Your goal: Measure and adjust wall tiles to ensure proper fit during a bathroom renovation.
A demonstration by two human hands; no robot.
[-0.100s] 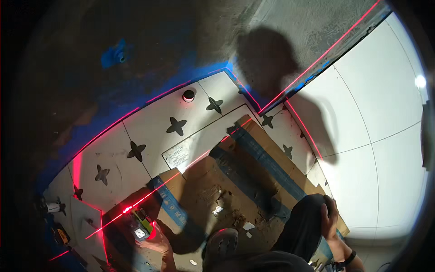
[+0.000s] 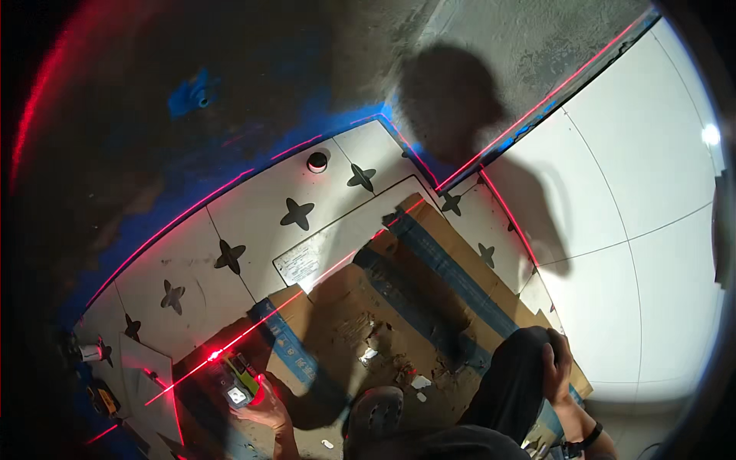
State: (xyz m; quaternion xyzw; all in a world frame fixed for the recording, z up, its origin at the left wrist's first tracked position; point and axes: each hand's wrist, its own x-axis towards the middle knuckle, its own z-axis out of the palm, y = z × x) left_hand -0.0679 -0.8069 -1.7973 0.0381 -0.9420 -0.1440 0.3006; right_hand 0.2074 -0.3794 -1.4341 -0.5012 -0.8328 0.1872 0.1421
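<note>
In my left hand (image 2: 264, 408) is a green and black laser level (image 2: 244, 376), gripped from its near right side and low over the cardboard. Its red beam leaves a bright spot at the far end and a long red line across the cardboard. A small pale square glows on its near face. My right hand (image 2: 560, 372) rests on my bent knee (image 2: 517, 372), its fingers lying along the dark trouser leg with nothing in them. Worn flattened cardboard (image 2: 460, 284) with blue printed bands lies under my shoe (image 2: 376, 414).
White floor tiles (image 2: 253, 215) with dark four-petal marks run along the blue-edged wall (image 2: 176, 195). A small black-topped cylinder (image 2: 317, 162) stands there. At left lie a loose pale tile piece (image 2: 142, 356) and a black-and-yellow tool (image 2: 101, 399). Large white tiles (image 2: 613, 199) cover the right.
The red line along the left wall base has shifted slightly. A red streak on the left tiles has gone, and a red glow shows at the upper left rim. Both hands stay put.
</note>
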